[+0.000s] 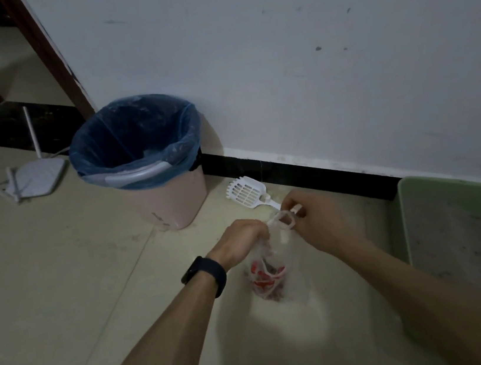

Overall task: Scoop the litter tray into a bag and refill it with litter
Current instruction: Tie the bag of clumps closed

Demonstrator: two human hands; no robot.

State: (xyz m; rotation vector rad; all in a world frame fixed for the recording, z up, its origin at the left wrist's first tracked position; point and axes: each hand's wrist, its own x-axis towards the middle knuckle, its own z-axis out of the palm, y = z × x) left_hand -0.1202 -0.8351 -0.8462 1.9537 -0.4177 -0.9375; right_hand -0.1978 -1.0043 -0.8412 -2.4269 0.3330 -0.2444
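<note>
1. Thin translucent plastic, red print on it: bag [267,274], hung just above the pale floor tiles [60,269], between both hands, dark lumps dimly visible low inside.
2. Gripped at the gathered neck by left hand [239,239], fingers curled shut around the plastic, knuckles up, wrist bent slightly down, forearm reaching in from lower left.
3. Black band [204,275] worn on that left wrist.
4. Pinched at the handle loops by right hand [315,218], thumb and fingertips closed on a twisted white loop, remaining fingers folded, forearm stretched in from lower right.
5. Held close together, hands nearly touching over the bag's mouth.
6. White slotted scoop [247,195], lay flat on the floor just beyond the hands, handle toward the right hand, head toward the black skirting [309,172].
7. Green litter tray [451,199] at far right against the wall, pale speckled litter [455,245] inside, partly cut off by the frame.
8. Pink bin [170,198] with blue liner [133,135] beside the scoop, left of it, by the wall.
9. White router [38,180] with antennas farther left on the floor.
</note>
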